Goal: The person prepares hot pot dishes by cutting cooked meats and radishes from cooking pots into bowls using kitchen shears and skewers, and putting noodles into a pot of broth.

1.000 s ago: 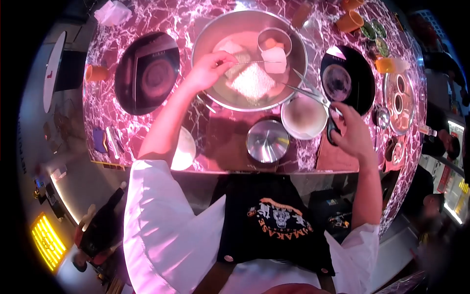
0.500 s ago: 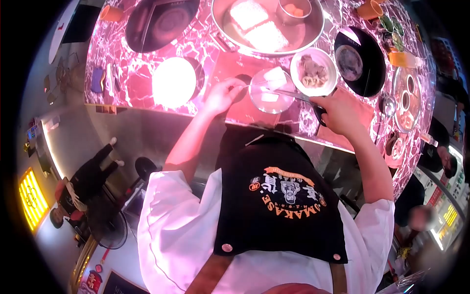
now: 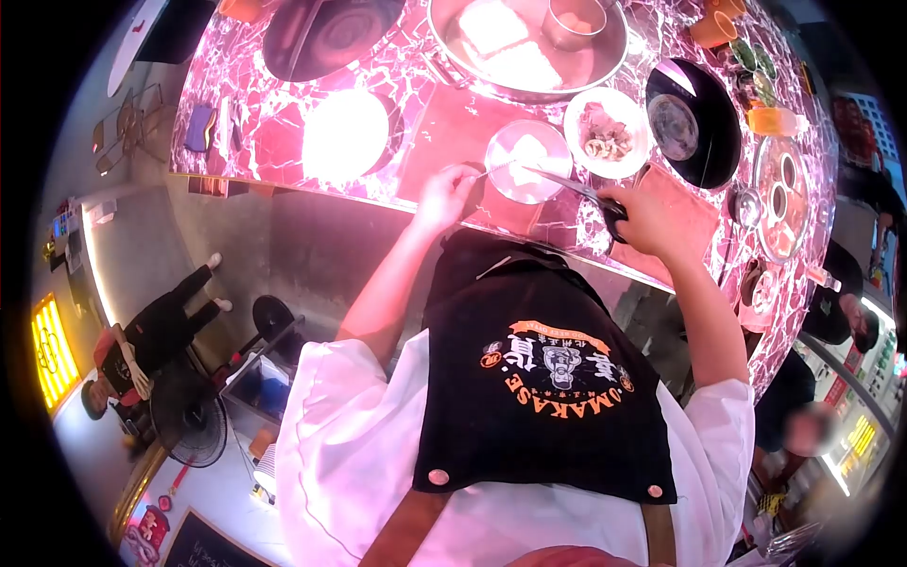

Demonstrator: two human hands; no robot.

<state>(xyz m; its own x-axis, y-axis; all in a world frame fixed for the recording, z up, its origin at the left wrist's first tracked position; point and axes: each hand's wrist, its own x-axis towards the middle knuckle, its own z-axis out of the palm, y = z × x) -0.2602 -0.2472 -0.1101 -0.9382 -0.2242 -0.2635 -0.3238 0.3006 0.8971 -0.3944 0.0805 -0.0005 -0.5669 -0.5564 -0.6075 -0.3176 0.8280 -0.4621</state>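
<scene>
- Pink light is flooding the marbled counter [image 3: 269, 153]; a person in dark clothes [image 3: 142, 350] is showing off to the left, near a black fan [image 3: 194, 422].
- My left hand [image 3: 451, 194] is pinching a thin stick [image 3: 486, 173] with thumb and fingers; its tip is reaching the left rim of the small metal bowl [image 3: 515, 192].
- My right hand [image 3: 644, 219] is gripping scissors [image 3: 578, 188] by the dark handles; the blades are pointing leftward over that bowl.
- One white piece [image 3: 529, 149] is showing within the bowl's outline, near the blade tips; I cannot tell whether they are touching it, or whether it is resting on the bottom.
- Beneath the bowl, a reddish mat [image 3: 436, 132] is covering the counter; a white bowl [image 3: 573, 144] of brownish pieces [image 3: 605, 140] is standing just beside it, to the right.
- Farther back, a large metal basin [image 3: 540, 96] is holding white blocks [image 3: 493, 25] and a metal cup [image 3: 571, 41]; a round black hob [image 3: 713, 142] is lying beyond the white bowl, to the right.
</scene>
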